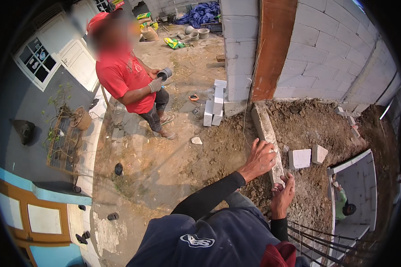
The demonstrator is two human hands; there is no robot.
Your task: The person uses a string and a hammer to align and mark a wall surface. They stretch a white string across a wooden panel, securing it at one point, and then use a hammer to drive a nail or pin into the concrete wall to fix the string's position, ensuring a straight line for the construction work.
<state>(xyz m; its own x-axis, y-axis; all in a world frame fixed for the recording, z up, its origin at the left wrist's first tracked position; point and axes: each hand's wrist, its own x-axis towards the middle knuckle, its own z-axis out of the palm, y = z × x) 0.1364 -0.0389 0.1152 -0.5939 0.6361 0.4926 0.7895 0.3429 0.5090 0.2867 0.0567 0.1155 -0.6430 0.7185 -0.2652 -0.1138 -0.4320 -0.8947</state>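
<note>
My left hand [259, 159] is over a narrow concrete beam [266, 129], its fingers bent and drawn together. A thin string [244, 127] hangs down by the wall column and reaches close to these fingers; whether they grip it I cannot tell. Nearer to me, my right hand [284, 196] is beside the beam's near end, fingers curled in a pinch. Anything in that pinch is too small to make out. Just right of the beam, a white block [300, 159] and a broken block [319, 154] lie on the dirt.
A person in a red shirt [125, 75] stands at left holding a grey pipe fitting [164, 73]. White blocks [214, 104] are stacked by the block wall [318, 49]. At right, another person [343, 207] is inside a walled pit [361, 191]. Dark rebar [318, 240] juts out near me.
</note>
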